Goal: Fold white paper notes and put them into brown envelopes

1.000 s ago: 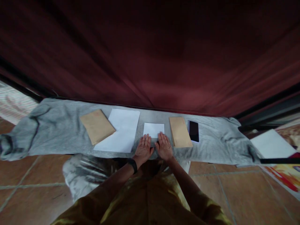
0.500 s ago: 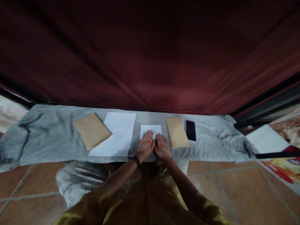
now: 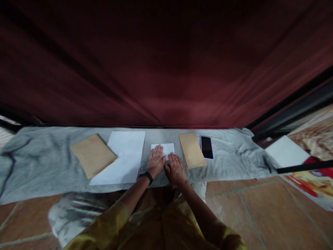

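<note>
A small folded-looking piece of white paper (image 3: 168,147) lies on the grey cloth in front of me, its near part covered by my hands. My left hand (image 3: 156,160), with a dark band at the wrist, rests flat on the paper's left side, fingers stretched out. My right hand (image 3: 176,169) lies with fingers extended at the paper's lower right edge. To the left is a stack of large white sheets (image 3: 127,152), overlapped by a stack of brown envelopes (image 3: 93,154). A narrower stack of brown envelopes (image 3: 191,150) lies just right of my right hand.
A phone (image 3: 206,147) with a dark screen lies beyond the right envelopes. The grey cloth (image 3: 231,156) covers a long narrow surface, backed by a dark red curtain (image 3: 166,69). At far right are a white sheet (image 3: 286,151) and a dark bar (image 3: 304,166).
The view has shifted slightly. My right hand has slid toward me and off most of the paper, while my left hand stays flat on it.
</note>
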### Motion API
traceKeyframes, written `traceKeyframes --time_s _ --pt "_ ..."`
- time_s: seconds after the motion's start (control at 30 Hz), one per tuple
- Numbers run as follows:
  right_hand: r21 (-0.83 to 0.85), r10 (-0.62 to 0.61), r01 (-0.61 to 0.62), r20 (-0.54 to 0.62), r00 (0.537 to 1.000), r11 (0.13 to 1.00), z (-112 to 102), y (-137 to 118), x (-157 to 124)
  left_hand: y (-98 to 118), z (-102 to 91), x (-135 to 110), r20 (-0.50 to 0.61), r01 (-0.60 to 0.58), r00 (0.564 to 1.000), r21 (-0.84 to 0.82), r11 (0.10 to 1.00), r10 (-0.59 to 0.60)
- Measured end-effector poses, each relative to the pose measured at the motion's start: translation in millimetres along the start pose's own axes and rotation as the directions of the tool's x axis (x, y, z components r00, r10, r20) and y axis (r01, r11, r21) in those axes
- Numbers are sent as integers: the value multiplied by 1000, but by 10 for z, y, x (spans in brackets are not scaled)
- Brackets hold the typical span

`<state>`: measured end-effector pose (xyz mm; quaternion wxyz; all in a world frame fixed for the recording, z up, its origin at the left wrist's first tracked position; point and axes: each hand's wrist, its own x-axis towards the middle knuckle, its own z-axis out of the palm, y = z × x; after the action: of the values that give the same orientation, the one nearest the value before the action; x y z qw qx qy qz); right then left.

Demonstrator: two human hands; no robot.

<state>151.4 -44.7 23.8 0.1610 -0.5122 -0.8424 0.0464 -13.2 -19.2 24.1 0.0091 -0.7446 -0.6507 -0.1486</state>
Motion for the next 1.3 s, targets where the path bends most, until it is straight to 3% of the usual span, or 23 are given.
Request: traceKeyframes --time_s 0.13,0.33,0.7,1.0,1.3 --pt "-6 12 -12 -17 1000 1000 21 0 1 -98 -6 -86 -36 53 998 26 998 -52" --pt "8 38 -38 -40 998 999 25 -5 16 -91 -22 -107 -1 80 997 65 995 -80" --pt "27 35 -35 -5 999 999 32 -43 563 -91 -45 -112 -14 73 997 46 996 -72" --pt "-39 120 -121 -31 992 992 135 24 453 -95 23 -126 -48 171 984 5 985 -170" --pt "-37 184 -188 -88 979 981 205 3 454 -79 73 -123 -42 189 981 60 980 -187"
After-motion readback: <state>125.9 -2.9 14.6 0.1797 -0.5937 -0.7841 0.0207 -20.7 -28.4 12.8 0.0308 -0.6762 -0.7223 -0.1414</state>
